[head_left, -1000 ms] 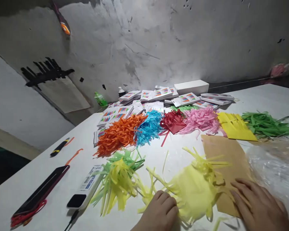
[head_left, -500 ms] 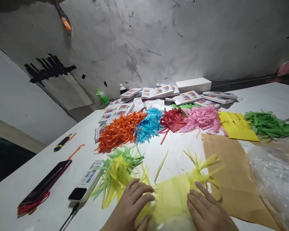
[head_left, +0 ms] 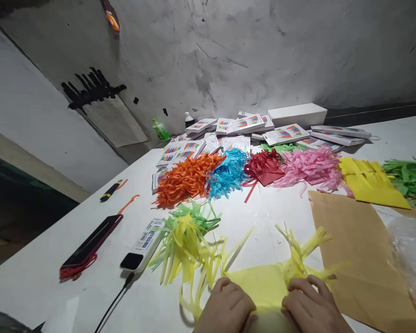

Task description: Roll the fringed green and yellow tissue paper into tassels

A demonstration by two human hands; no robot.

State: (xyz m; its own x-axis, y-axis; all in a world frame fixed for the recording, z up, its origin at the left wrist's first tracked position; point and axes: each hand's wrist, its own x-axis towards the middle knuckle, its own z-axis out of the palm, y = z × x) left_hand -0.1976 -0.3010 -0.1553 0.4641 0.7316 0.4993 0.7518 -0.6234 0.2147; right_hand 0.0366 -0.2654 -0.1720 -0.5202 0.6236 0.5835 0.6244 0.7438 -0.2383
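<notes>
A sheet of yellow tissue paper (head_left: 258, 284) with fringed ends lies in front of me at the table's near edge. My left hand (head_left: 225, 307) has its fingers curled over the sheet's left part, thumb hidden. On the right part my right hand (head_left: 312, 303) grips the paper in the same way, just below the right-hand fringe (head_left: 298, 252). More yellow strips spread out left of my left hand. Beyond them sits a yellow fringed tassel (head_left: 185, 236) on top of a light green one (head_left: 203, 215). The sheet's near edge is partly hidden by my hands.
Orange (head_left: 187, 180), blue (head_left: 229, 173), red (head_left: 265, 166) and pink (head_left: 310, 169) fringe bundles stand in a row. Boxes (head_left: 246, 125) pile up behind. A phone (head_left: 92, 243) and a power bank (head_left: 143, 245) with cable lie left, brown paper (head_left: 353, 254) and clear plastic (head_left: 411, 254) right.
My fingers have gone from lying spread on the yellow paper to curling around its near part. The view has turned left, so things appear further right.
</notes>
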